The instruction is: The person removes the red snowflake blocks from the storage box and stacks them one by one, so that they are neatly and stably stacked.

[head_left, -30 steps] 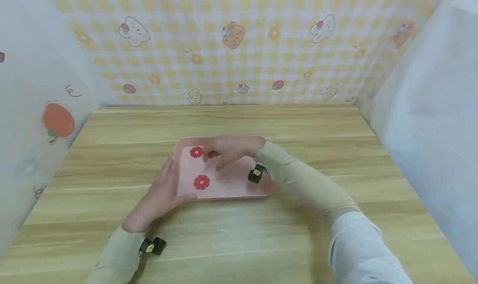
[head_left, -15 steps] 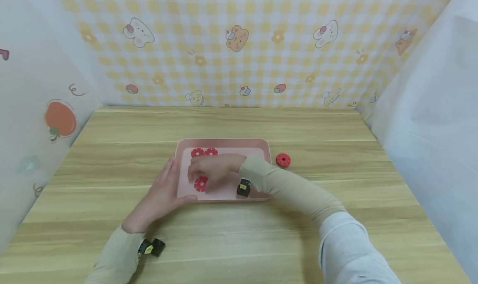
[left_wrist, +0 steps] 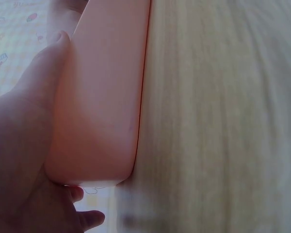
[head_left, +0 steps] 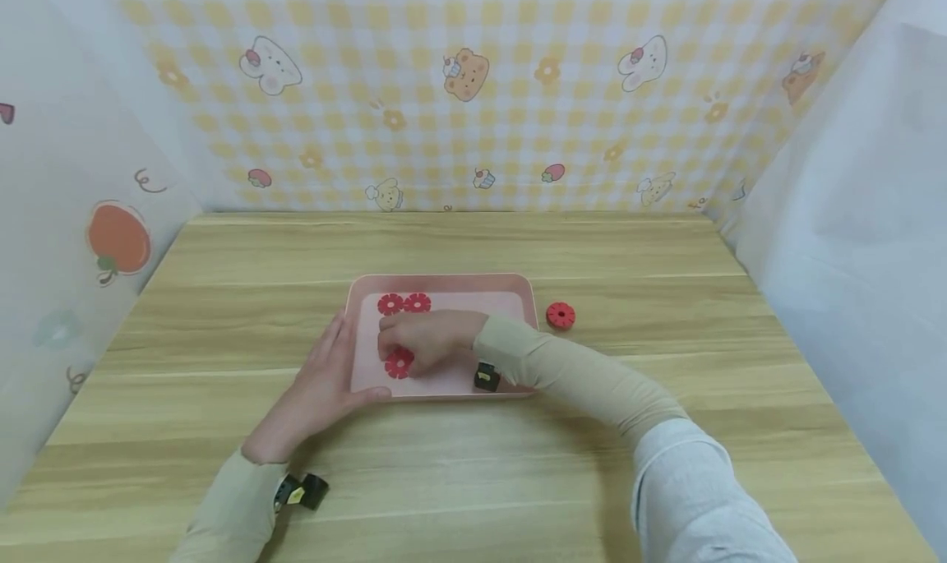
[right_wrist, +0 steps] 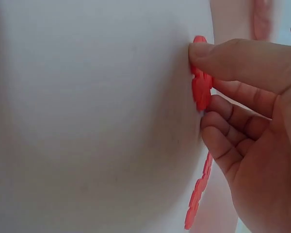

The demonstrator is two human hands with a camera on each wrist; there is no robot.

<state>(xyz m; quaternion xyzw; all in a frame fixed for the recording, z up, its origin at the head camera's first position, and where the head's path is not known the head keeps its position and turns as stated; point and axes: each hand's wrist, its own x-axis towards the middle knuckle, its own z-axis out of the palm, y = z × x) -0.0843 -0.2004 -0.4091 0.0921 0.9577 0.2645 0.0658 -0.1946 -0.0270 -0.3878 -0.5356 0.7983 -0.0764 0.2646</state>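
Note:
In the head view, my right hand (head_left: 425,337) reaches into a shallow pink tray (head_left: 481,283) and pinches a red notched disc (head_left: 398,366) near its front left. The right wrist view shows my thumb pressed on that red disc (right_wrist: 202,90), with my fingers curled behind it. Two similar discs (head_left: 404,303) lie side by side at the tray's back left. My left hand (head_left: 318,382) rests against the tray's front left corner, its fingers straight along the left wall. Its thumb lies along the front wall (left_wrist: 102,97), seen closely in the left wrist view.
Another red notched disc (head_left: 561,316), thicker-looking and possibly a stack, lies on the wooden table (head_left: 473,481) just right of the tray. A yellow checked backdrop (head_left: 459,136) stands behind the table, with pale sheets at both sides.
My right hand has moved from the back-left discs toward the front of the tray and closed on the front disc. The disc on the table has come into sight. My left hand stays put.

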